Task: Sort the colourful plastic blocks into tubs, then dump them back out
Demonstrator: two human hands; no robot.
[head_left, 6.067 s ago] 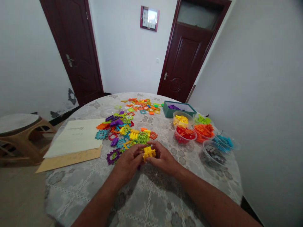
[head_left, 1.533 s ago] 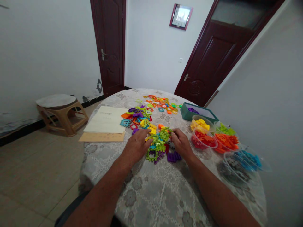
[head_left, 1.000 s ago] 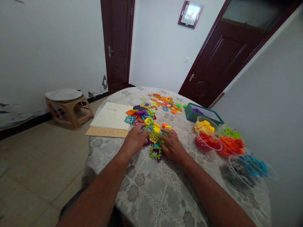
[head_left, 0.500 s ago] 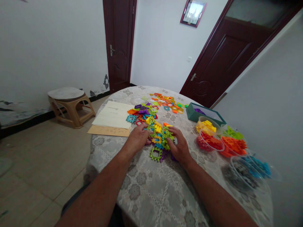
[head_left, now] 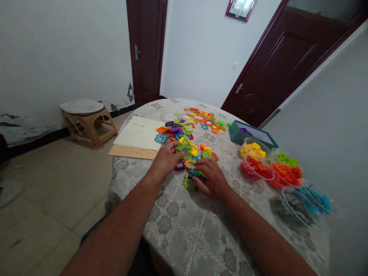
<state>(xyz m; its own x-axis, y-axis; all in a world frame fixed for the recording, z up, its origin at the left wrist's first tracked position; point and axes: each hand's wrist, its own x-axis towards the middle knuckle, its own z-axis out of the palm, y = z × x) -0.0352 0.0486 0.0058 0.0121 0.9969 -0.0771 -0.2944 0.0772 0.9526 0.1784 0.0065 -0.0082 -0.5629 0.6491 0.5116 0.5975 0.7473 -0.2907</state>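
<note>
A small heap of interlocking plastic pieces lies on the tablecloth between my hands, in green, yellow, blue, purple and orange. At its left side, my left hand (head_left: pixel 168 158) has thumb and fingers closed on a green square building piece (head_left: pixel 184 148). My right hand (head_left: pixel 212 177) reaches over the heap's right side, thumb and fingers apart and touching the pieces. Near that thumb lies a green square frame piece (head_left: pixel 189 181). Yellow pieces (head_left: pixel 193 148) show between the hands. What lies beneath my right palm is hidden.
Behind my left hand is a mixed pile (head_left: pixel 175 130), with another pile (head_left: pixel 205 119) farther back. Paper sheets (head_left: pixel 138 132) lie left. To the right stand a green box (head_left: pixel 235 134) and clear tubs of yellow, red (head_left: pixel 255 168), orange, green, blue and grey pieces.
My right hand has moved toward me and left across the heap, uncovering green and orange pieces behind it. My left hand stays at the heap's left side. The camera view has shifted slightly.
</note>
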